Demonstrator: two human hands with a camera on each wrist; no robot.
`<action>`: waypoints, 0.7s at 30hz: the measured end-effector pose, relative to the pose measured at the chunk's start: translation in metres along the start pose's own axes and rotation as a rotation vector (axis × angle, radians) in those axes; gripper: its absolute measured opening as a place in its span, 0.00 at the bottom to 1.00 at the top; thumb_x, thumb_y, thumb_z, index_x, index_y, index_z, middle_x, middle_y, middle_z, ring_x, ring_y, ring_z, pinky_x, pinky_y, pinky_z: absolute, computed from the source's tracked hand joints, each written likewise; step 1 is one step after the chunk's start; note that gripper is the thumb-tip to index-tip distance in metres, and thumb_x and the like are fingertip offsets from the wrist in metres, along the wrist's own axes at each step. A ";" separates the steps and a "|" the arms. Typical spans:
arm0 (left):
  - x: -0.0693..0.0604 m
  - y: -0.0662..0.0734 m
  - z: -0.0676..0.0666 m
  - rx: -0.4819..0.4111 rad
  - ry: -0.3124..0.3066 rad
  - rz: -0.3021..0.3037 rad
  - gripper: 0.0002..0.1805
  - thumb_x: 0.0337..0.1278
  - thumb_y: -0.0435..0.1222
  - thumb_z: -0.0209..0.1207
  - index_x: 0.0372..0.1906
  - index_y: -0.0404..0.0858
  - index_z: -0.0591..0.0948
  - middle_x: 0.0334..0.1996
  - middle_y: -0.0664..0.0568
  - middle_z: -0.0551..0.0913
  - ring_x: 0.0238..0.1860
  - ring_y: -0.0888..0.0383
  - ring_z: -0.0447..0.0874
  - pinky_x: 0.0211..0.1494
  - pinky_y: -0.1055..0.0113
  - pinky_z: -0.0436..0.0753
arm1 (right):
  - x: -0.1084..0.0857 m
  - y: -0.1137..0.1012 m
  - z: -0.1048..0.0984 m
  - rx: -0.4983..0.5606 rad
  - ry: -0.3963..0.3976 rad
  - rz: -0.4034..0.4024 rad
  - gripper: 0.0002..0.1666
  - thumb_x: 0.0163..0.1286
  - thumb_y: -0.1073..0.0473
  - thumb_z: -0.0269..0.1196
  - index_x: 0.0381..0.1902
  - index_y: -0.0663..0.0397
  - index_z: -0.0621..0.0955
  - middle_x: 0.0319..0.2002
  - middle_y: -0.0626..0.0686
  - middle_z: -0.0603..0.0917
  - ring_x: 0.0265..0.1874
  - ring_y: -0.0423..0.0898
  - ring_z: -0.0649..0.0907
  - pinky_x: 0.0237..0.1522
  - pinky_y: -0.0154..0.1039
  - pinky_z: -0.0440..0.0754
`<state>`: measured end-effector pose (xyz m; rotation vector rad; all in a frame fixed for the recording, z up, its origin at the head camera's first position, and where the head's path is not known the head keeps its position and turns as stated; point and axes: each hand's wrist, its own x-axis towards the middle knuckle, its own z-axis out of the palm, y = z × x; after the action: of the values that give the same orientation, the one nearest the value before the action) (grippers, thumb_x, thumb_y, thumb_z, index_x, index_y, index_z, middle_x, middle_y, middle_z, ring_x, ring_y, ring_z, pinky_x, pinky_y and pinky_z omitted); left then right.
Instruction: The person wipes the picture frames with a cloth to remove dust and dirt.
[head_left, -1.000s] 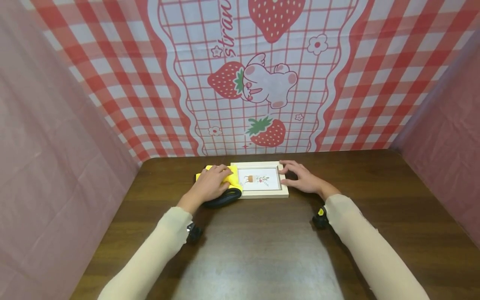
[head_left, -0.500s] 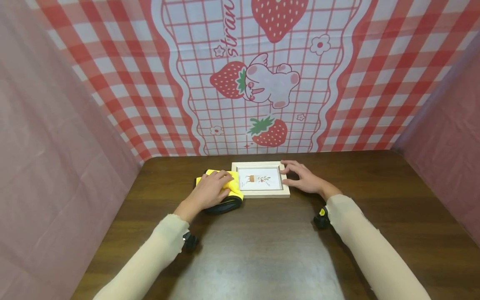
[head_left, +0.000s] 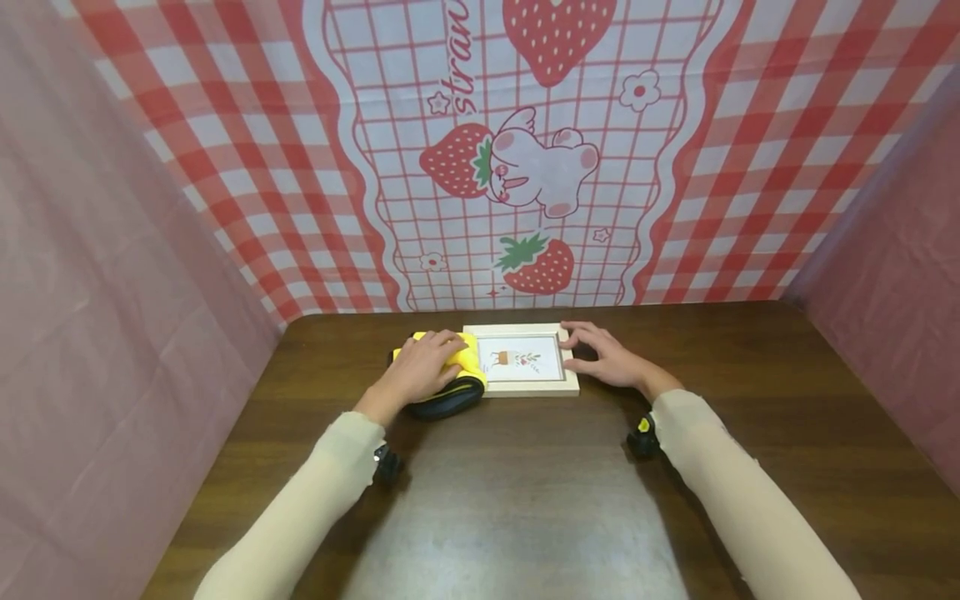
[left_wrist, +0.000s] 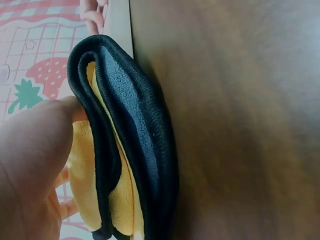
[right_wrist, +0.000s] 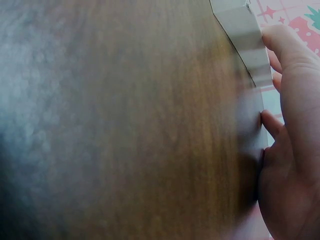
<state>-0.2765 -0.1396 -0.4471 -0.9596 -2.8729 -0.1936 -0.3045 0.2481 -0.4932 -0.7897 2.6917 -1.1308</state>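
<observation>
A pale wooden picture frame (head_left: 532, 388) lies flat near the table's back edge, with a small plant print (head_left: 521, 358) inside. My left hand (head_left: 422, 371) grips a folded yellow cloth (head_left: 470, 358) with dark edging, which covers the frame's left end. In the left wrist view the cloth (left_wrist: 120, 205) shows its folded layers and grey-blue inner side, with the thumb of the left hand (left_wrist: 37, 145) against it. My right hand (head_left: 611, 360) holds the frame's right end between thumb and fingers. The right wrist view has the right hand (right_wrist: 300, 120) at the corner of the frame (right_wrist: 242, 37).
The brown wooden table (head_left: 517, 483) extends in front of the frame. Behind it hangs a red-and-white checked cloth (head_left: 300, 167) with strawberries. Pink curtains stand at the left (head_left: 112, 292) and right (head_left: 892, 275).
Over the last half second my left hand and the cloth have moved slightly away from me, after a small move nearer before that. My right hand keeps its place on the frame.
</observation>
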 end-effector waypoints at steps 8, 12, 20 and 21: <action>0.020 -0.016 0.007 -0.051 -0.048 -0.035 0.25 0.84 0.46 0.61 0.75 0.41 0.82 0.75 0.43 0.83 0.74 0.41 0.83 0.73 0.35 0.82 | -0.001 0.001 0.001 0.021 0.008 -0.010 0.12 0.79 0.56 0.70 0.53 0.53 0.83 0.87 0.70 0.65 0.85 0.76 0.62 0.82 0.81 0.54; 0.030 -0.025 0.013 -0.057 -0.069 -0.040 0.27 0.86 0.50 0.58 0.78 0.43 0.80 0.77 0.45 0.82 0.75 0.44 0.81 0.76 0.36 0.80 | -0.002 0.001 0.001 0.009 0.025 -0.043 0.13 0.78 0.53 0.71 0.53 0.52 0.84 0.85 0.71 0.67 0.83 0.77 0.63 0.79 0.82 0.57; 0.038 -0.012 -0.006 -0.030 -0.128 -0.123 0.26 0.86 0.45 0.59 0.79 0.41 0.80 0.79 0.43 0.80 0.78 0.40 0.80 0.79 0.35 0.79 | 0.000 0.000 0.000 0.008 -0.005 0.027 0.11 0.81 0.57 0.69 0.55 0.54 0.83 0.88 0.69 0.64 0.87 0.75 0.60 0.84 0.80 0.52; 0.039 -0.012 -0.006 -0.026 -0.131 -0.127 0.26 0.86 0.45 0.59 0.79 0.42 0.80 0.79 0.43 0.80 0.78 0.40 0.80 0.79 0.35 0.79 | 0.000 0.000 0.000 0.003 -0.006 0.031 0.11 0.81 0.57 0.69 0.55 0.54 0.83 0.88 0.68 0.64 0.87 0.75 0.60 0.84 0.80 0.52</action>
<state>-0.3148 -0.1270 -0.4365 -0.8241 -3.0616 -0.1852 -0.3047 0.2482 -0.4933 -0.7474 2.6868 -1.1234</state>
